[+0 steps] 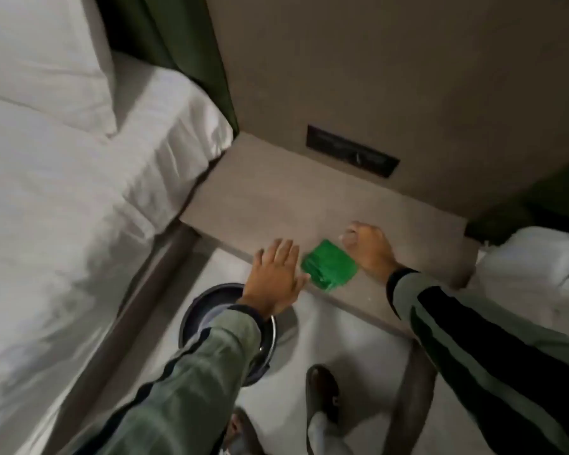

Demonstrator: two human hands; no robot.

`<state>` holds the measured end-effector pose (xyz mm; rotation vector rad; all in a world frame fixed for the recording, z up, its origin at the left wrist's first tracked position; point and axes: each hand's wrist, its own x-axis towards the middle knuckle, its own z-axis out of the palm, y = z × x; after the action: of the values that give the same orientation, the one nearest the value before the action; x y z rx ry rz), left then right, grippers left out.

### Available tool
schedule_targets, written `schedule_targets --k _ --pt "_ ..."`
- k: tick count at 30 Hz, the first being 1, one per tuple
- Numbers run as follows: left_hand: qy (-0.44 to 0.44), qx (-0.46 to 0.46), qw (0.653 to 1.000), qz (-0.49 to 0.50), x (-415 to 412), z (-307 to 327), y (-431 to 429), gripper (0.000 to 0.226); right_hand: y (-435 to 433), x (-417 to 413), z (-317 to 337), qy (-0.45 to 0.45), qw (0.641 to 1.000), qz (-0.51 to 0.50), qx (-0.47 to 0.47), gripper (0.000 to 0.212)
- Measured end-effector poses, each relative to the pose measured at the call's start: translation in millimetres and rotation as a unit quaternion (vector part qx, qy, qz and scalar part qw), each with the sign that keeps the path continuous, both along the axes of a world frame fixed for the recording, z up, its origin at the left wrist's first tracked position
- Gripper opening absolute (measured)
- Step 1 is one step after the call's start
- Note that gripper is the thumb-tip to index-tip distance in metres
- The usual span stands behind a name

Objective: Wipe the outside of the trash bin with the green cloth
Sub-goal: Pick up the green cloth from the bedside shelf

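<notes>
Green, one folded cloth [329,266] is lying near the surface [276,205] edge between our two hands: left [276,277] spread open, right [368,247] curled, empty; one bin [211,297] below.

The cloth [329,266] is bright green. The counter [276,205] is plain grey-beige. The trash bin [211,297] has a dark rim. Both sleeves [191,372] are sage green with black stripes. The bed [63,192] linen is white, the far curtain [178,44] dark green.

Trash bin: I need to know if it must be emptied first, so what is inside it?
The trash bin shows a dark rim and a pale lining or base. The left sleeve covers much of the opening, so any rubbish there is hidden.
</notes>
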<state>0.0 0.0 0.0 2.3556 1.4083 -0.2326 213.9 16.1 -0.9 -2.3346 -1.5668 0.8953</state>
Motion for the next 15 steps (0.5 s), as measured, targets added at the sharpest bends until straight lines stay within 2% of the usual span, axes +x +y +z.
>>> schedule_targets --k 2,4,5,7,11,13,15 --pt "-0.055 -0.085 0.994 0.045 17 -49 -12 0.067 7 5 -46 -0.004 0.999 0.007 -0.034 0.015" --pt "-0.131 -0.183 0.962 0.154 26 -87 -22 0.064 11 8 -81 -0.018 0.996 0.007 -0.085 0.019" --pt "-0.178 -0.224 0.931 0.229 34 -114 -24 0.061 15 10 -108 -0.033 0.994 0.009 -0.102 0.026" --pt "-0.242 -0.299 0.844 0.373 39 -148 -28 0.055 23 12 -138 -0.026 0.993 -0.002 -0.111 0.039" --pt "-0.343 -0.376 0.693 0.511 40 -166 -27 0.063 32 16 -158 0.016 0.983 -0.017 -0.181 0.063" --pt "-0.380 -0.399 0.633 0.544 35 -174 -33 0.075 22 6 -160 0.109 0.967 -0.035 -0.226 0.053" --pt "-0.399 -0.411 0.602 0.557 30 -173 -46 0.092 5 -9 -154 0.226 0.946 -0.078 -0.221 0.029"
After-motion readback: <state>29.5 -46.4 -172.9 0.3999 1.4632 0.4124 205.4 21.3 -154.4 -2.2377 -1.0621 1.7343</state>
